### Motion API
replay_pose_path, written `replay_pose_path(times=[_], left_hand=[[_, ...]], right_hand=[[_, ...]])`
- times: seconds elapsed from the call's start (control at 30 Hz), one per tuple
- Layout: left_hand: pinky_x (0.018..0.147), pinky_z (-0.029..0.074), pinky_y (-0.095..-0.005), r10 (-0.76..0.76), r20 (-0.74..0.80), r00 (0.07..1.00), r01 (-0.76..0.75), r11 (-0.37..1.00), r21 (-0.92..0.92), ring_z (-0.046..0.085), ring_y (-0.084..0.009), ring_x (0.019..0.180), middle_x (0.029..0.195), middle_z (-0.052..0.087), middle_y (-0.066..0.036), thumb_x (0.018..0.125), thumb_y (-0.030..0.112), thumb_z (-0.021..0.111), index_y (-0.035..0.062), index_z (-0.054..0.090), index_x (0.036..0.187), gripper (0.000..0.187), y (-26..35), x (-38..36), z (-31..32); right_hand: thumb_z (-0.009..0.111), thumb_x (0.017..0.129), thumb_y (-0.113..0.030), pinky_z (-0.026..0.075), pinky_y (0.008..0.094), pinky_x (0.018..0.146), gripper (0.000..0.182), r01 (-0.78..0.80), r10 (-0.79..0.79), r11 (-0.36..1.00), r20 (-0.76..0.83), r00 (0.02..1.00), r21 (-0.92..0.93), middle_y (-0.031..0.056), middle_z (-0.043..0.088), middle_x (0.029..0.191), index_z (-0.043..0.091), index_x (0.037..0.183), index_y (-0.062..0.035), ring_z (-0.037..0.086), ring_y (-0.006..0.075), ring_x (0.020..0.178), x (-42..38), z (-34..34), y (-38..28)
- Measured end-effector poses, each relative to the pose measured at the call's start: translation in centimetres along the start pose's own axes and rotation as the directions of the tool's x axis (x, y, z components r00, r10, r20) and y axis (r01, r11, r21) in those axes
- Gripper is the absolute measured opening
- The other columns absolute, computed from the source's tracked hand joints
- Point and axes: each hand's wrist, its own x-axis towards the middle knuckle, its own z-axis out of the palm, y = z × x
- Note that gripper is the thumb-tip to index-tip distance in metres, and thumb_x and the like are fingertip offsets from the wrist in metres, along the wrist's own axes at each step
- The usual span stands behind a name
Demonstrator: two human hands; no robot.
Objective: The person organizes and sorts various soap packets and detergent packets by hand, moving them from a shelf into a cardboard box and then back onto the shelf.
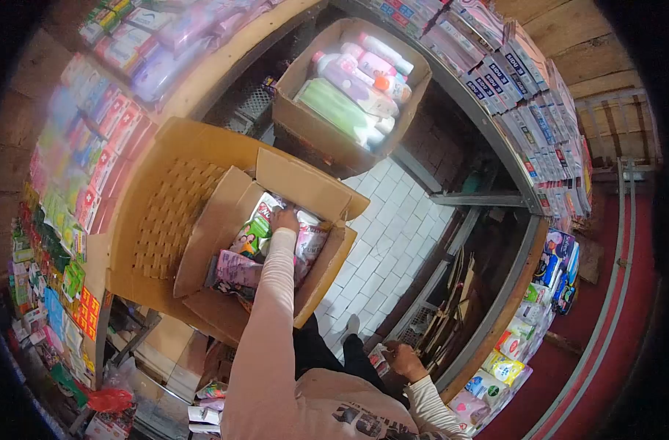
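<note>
My left hand (284, 219) reaches into an open cardboard box (213, 220), its fingers closed at the upper edge of a green-and-white pouch (260, 220). Part of those fingers is hidden among the packs. Beside the hand a pink-and-white pouch (310, 239) leans against the box's right wall. A pink pack (238, 270) lies nearer to me in the same box. Low on the right, my right hand (405, 361) is closed by my leg, with a small white-and-red packet (379, 359) at its fingers.
The box rests on a brown woven-seat chair (177, 213). Behind it, another carton (305, 125) holds several bottles and packs. Stocked shelves curve around on both sides, with stacked boxes (507, 77) at right. White floor tiles (382, 220) show between them.
</note>
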Motion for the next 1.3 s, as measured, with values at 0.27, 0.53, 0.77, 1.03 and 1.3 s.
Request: replay_pose_path(times=[0.27, 0.53, 0.77, 1.03, 1.3], left_hand=[[0.107, 0.035, -0.0526, -0.128, 0.294, 0.947, -0.002, 0.914, 0.405, 0.054, -0.0272, 0.122, 0.128, 0.062, -0.01, 0.074, 0.064, 0.068, 0.0136, 0.064, 0.124, 0.071, 2.7, 2.5, -1.0], [0.1, 0.036, -0.0475, 0.122, 0.02, 0.992, -0.123, 0.991, 0.056, 0.053, -0.0308, 0.113, 0.113, 0.068, -0.011, 0.076, 0.021, 0.072, 0.0172, 0.073, 0.107, 0.031, 0.7, -1.0, 0.0], [0.105, 0.036, -0.0445, 0.305, -0.352, 0.885, -0.397, 0.889, -0.228, 0.052, -0.0363, 0.116, 0.12, 0.061, -0.021, 0.083, 0.009, 0.066, 0.0075, 0.066, 0.12, 0.037, -4.6, -9.7, -4.6], [0.094, 0.048, -0.0333, 0.158, -0.238, 0.958, -0.277, 0.311, -0.909, 0.059, -0.022, 0.111, 0.115, 0.061, -0.013, 0.093, 0.006, 0.057, -0.0022, 0.056, 0.12, 0.028, 0.9, -23.6, -19.8], [0.074, 0.06, -0.0294, 0.447, 0.107, 0.888, 0.17, -0.104, -0.98, 0.064, -0.0161, 0.099, 0.113, 0.062, -0.009, 0.101, 0.01, 0.048, 0.001, 0.053, 0.127, 0.028, 6.8, -26.8, -24.3]], right_hand=[[0.064, 0.088, -0.027, 0.053, 0.0433, 0.081, 0.038, -0.013, 0.017, 0.996, 0.04, 0.999, -0.09, 0.0237, 0.069, 0.101, 0.065, 0.117, -0.0022, 0.068, 0.0373, 0.094, 0.6, -0.8, 0.0], [0.062, 0.089, -0.026, 0.052, 0.0441, 0.089, 0.035, -0.005, 0.005, 0.998, 0.002, 1.0, 0.067, 0.0231, 0.067, 0.11, 0.066, 0.116, -0.0036, 0.064, 0.0394, 0.102, 1.2, -1.8, -0.9], [0.064, 0.09, -0.018, 0.053, 0.0395, 0.073, 0.032, 0.229, -0.231, 0.973, -0.099, 0.968, -0.034, 0.0193, 0.07, 0.098, 0.064, 0.115, 0.0011, 0.069, 0.0318, 0.085, 2.5, -3.1, -3.3], [0.071, 0.085, -0.017, 0.053, 0.0379, 0.081, 0.035, 0.475, -0.401, 0.865, -0.347, 0.848, 0.161, 0.021, 0.068, 0.104, 0.065, 0.114, 0.0016, 0.068, 0.0328, 0.093, 2.4, -7.6, -12.1], [0.075, 0.083, -0.016, 0.051, 0.0344, 0.081, 0.039, 0.679, -0.554, 0.612, -0.392, 0.734, 0.405, 0.0142, 0.069, 0.103, 0.063, 0.114, 0.0034, 0.066, 0.0236, 0.092, -0.3, -10.5, -17.7]])
